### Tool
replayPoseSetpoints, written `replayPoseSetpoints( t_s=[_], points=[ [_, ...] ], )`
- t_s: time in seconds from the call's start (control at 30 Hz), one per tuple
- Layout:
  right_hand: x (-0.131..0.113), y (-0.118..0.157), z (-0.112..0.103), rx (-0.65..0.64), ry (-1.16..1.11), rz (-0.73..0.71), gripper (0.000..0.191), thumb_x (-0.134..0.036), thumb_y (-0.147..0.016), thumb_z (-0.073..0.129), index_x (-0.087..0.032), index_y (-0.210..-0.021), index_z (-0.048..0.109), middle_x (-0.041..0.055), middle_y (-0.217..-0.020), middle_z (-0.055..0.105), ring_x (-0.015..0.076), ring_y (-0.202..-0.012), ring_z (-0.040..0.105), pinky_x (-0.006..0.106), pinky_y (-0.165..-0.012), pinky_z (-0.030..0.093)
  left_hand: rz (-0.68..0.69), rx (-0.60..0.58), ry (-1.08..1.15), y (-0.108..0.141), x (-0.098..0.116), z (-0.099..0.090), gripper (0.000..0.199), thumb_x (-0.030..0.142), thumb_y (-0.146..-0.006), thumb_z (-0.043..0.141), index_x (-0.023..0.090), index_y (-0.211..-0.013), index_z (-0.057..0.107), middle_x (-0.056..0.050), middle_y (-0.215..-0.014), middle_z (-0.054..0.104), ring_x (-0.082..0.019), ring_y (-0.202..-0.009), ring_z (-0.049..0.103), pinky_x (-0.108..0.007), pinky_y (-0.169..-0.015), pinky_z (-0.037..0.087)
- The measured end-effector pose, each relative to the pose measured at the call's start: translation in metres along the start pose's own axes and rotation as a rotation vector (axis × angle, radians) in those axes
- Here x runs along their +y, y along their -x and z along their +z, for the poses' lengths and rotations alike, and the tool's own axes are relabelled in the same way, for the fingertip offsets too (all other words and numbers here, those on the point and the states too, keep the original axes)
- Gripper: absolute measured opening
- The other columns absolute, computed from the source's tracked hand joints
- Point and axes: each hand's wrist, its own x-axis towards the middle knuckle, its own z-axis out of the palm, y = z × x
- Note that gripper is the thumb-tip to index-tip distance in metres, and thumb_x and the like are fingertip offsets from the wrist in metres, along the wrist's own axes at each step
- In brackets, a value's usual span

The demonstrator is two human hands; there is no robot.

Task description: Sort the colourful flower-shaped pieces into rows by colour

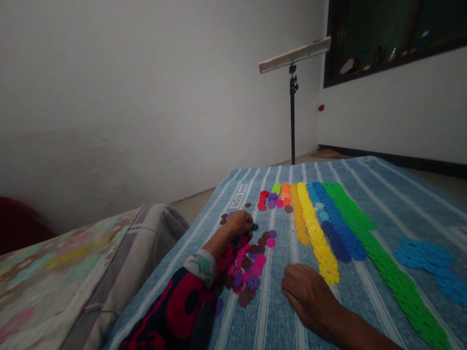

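My left hand (239, 222), at the end of a patterned sleeve, is closed with its fingertips pointing down beside a dark flower-shaped disc (255, 227). Whatever its fingers may hold is hidden. Below it spreads a mixed heap of pink (258, 265), brown (248, 295) and purple discs (253, 281), partly covered by the sleeve. My right hand (306, 296) rests on the striped cloth with its fingers curled under, so its grip is hidden. Just beyond that hand ends a long row of yellow discs (316, 233).
Rows of green (394, 272), blue (339, 218) and amber discs (298, 214) lie on the striped blue cloth (280, 330). Light-blue discs (426, 257) sit at the right. A stand with a panel (293, 112) rises behind; a draped surface (73, 262) is at left.
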Motion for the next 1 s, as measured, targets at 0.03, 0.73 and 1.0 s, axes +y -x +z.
replayPoseSetpoints(
  t_s=[0.03,0.73,1.0],
  points=[
    [0.000,0.000,0.000,-0.004,0.000,-0.001,0.020,-0.005,-0.087,0.053,-0.020,-0.073,0.052,0.0006,-0.077,0.054,0.0160,-0.073,0.046,0.031,-0.067,0.030,0.016,-0.012,0.029,0.002,0.001,0.000,0.025,0.013,-0.072,0.060,0.020,-0.086,0.080,-0.001,-0.078,0.075,-0.017,-0.078,0.066,-0.022,-0.070,0.043],
    [0.003,0.002,0.004,-0.028,0.020,0.001,0.020,-0.005,-0.086,0.053,-0.021,-0.073,0.053,0.0002,-0.077,0.056,0.0154,-0.073,0.048,0.030,-0.067,0.032,0.185,-0.055,0.020,0.025,0.058,0.019,0.011,0.025,-0.070,0.071,0.025,-0.079,0.077,-0.003,-0.080,0.073,-0.021,-0.081,0.067,-0.026,-0.067,0.042],
    [0.002,0.001,0.007,0.023,0.002,-0.004,0.020,-0.007,-0.085,0.052,-0.021,-0.072,0.051,0.0007,-0.074,0.055,0.0159,-0.071,0.047,0.030,-0.066,0.031,0.192,-0.142,0.449,0.011,0.043,0.021,0.006,0.017,-0.063,0.067,0.016,-0.059,0.063,0.006,-0.054,0.053,-0.009,-0.057,0.047,-0.020,-0.056,0.035]
  ],
)
